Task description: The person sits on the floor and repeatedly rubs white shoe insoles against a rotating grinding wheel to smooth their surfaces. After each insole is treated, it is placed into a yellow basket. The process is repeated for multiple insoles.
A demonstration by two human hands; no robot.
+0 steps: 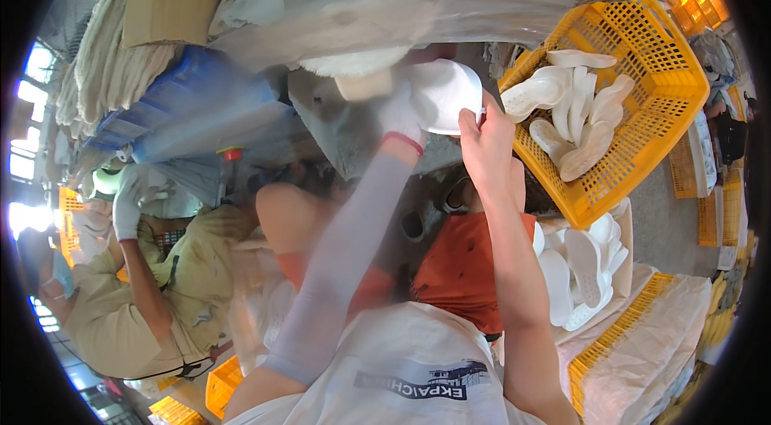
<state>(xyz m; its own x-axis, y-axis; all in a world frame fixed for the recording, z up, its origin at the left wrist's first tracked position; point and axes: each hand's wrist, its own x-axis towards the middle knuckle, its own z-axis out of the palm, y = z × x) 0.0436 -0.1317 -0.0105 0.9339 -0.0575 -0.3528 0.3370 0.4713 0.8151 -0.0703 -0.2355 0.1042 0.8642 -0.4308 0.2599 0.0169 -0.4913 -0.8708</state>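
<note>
Head view: both hands are meeting at one white shoe sole [451,96], which is sitting up in front of the person, just right of a fuzzy white wheel [353,64], probably a buffing one. Bare right hand [491,136] is pinching the sole's right edge, thumb on the near face. Gloved left hand [405,112] is reaching to the sole's left side; its fingers are blurring, so can't tell if they are gripping or only steadying. Can't tell whether sole and wheel are touching either.

For doing this well, the right hand should be pinching firmly but near the rim, leaving the face free. Left fingertips want to be staying behind the edge, since they are working close to the wheel and loose glove fabric could snag. Light, even pressure and slow turning would likely suit a thin curved piece. Loose soles [594,116] are lying in the yellow basket [574,200] on the right, within easy reach.
</note>
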